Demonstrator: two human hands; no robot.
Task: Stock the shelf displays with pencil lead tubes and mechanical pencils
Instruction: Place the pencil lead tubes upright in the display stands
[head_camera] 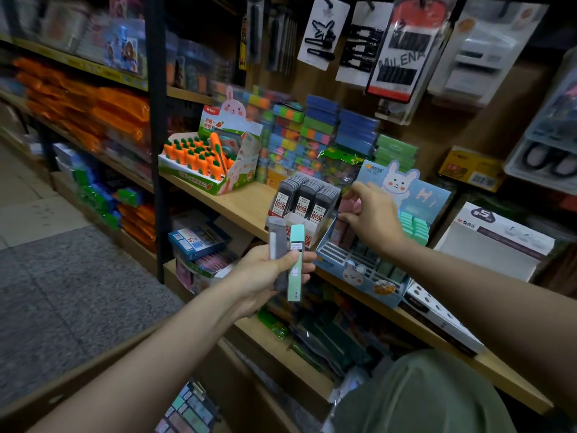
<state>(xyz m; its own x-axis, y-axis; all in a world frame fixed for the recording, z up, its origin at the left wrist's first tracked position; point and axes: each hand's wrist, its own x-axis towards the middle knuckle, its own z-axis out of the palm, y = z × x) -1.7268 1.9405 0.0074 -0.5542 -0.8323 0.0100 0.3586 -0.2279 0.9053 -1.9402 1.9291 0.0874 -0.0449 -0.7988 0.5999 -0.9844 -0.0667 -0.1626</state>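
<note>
Head view: left hand [268, 270] grasps a mint lead tube [295, 264] and a grey lead tube [276, 245] just off the shelf's [246, 207] front edge; right hand [371, 220] pinches a pink tube [348, 206] over the bunny display box [359, 276] at that edge. Two tubes in one grip could slide apart and drop, or the reaching wrist could nudge the black tube rack [307, 198] alongside. Target slot is hidden behind the fingers; box labels are blurred.

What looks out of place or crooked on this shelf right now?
One carrot pen in the carrot display box lies tilted across the upright ones rather than standing in a slot. The blue bunny display has many bare slots at its front. Otherwise nothing looks spilled or damaged; parts of the picture are blurred.
</note>
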